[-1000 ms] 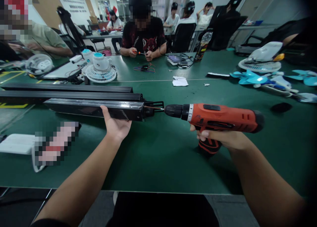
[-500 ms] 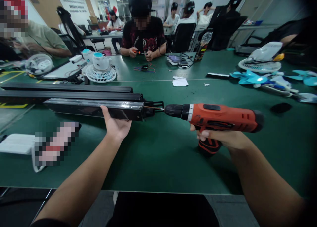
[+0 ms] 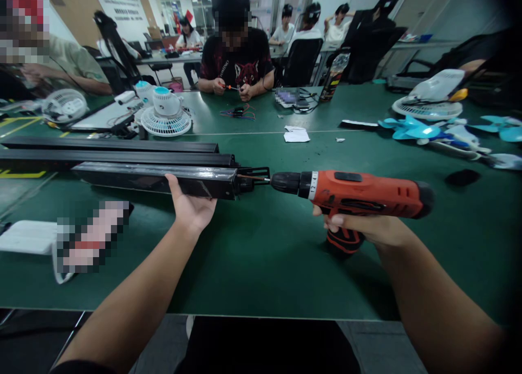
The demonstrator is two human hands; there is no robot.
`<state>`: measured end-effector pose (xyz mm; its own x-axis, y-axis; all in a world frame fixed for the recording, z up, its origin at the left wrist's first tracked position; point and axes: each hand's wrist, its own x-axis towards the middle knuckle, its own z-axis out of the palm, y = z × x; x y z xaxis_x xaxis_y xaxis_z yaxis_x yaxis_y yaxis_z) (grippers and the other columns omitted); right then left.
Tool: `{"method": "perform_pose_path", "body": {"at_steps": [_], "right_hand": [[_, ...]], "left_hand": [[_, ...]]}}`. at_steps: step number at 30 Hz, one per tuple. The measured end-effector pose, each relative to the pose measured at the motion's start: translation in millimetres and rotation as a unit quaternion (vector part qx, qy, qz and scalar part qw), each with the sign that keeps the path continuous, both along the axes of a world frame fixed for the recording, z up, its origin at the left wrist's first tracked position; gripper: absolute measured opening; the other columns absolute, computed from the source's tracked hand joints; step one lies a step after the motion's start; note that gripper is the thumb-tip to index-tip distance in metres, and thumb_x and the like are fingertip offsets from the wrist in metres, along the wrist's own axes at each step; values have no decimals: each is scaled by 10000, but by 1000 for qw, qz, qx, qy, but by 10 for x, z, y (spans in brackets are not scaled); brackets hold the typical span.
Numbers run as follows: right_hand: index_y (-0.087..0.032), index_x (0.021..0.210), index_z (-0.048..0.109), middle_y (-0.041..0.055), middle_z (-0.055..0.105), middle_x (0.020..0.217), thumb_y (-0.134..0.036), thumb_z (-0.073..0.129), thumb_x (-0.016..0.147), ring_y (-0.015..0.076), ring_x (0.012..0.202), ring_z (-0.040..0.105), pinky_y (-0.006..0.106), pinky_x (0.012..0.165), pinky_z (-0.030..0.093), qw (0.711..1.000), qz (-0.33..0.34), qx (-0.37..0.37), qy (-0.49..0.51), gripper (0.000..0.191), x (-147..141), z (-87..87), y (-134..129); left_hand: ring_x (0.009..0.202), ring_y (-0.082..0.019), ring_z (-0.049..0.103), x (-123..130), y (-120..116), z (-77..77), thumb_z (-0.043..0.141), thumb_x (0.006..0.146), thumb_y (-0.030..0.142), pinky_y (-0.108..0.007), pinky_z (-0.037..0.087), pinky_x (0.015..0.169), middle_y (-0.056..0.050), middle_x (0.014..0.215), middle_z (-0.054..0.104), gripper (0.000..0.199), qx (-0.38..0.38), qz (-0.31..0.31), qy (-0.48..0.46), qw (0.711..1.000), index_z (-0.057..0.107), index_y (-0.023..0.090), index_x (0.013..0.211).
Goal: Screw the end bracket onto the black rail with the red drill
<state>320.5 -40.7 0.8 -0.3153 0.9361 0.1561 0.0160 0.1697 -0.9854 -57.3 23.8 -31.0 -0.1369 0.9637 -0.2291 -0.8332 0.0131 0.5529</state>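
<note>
A long black box-shaped bar [image 3: 155, 181] lies left of centre, its right end fitted with a dark bracket [image 3: 261, 173]. My left hand [image 3: 191, 208] grips this bar from the near side near its right end, thumb up along its face and the other fingers hidden beneath. Wrapped round the handle of a red and black power drill [image 3: 367, 192] is my right hand [image 3: 367, 227]. The drill points left, and its thin bit reaches the bracket at the bar's end. Whether the tip touches a screw is too small to tell.
Two more black bars [image 3: 122, 157] lie just behind. White fan parts [image 3: 166, 118] stand at the back left, blue fan blades [image 3: 411, 126] at the right. A phone [image 3: 98, 235] lies front left. Across the table [image 3: 261, 276], a person [image 3: 236, 64] holds a small tool.
My hands, the drill and the bar look the same as before. At the far left, another person's arm has shifted slightly.
</note>
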Motion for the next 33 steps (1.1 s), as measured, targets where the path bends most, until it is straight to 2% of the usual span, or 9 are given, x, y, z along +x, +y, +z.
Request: {"method": "perform_pose_path", "body": {"at_steps": [5,17,23,30,33], "right_hand": [[-275,1021,955,46,899,924,-368,1046,843,123,607,746,223,624,711,1000,-4,-6,2,220,-8,17,-9],[-250,1048,945,59,876,939,-395,1043,857,137,612,715,265,610,704,1000,12,7,1,259,29,-40,25],[-236,1063,942,27,812,791,-469,1039,847,154,591,688,299,600,691,1000,16,4,-15,332,35,-23,26],[-257,1044,918,82,881,989,-481,1030,868,157,596,698,320,584,692,999,23,-8,-22,306,49,-24,26],[-251,1075,916,76,870,951,-471,1011,903,158,621,715,303,614,704,999,45,-4,-25,295,64,0,38]], "left_hand": [[1554,-335,700,9,-8,18,627,1006,931,-463,566,1320,-81,1517,834,884,-8,9,-5,1000,696,317,1637],[1555,-318,693,28,-33,49,602,1007,944,-441,553,1325,-75,1530,826,899,-5,4,9,1000,672,332,1662],[1559,-319,687,31,-30,38,583,1012,948,-434,568,1302,-85,1536,822,905,0,6,14,1000,675,322,1659],[1547,-322,701,-4,-7,5,604,1007,941,-441,589,1278,-73,1528,828,880,4,-6,-4,1000,665,364,1670],[1554,-323,695,2,-11,14,614,1003,940,-435,588,1279,-79,1529,827,892,-1,-3,1,1000,666,349,1669]]}}
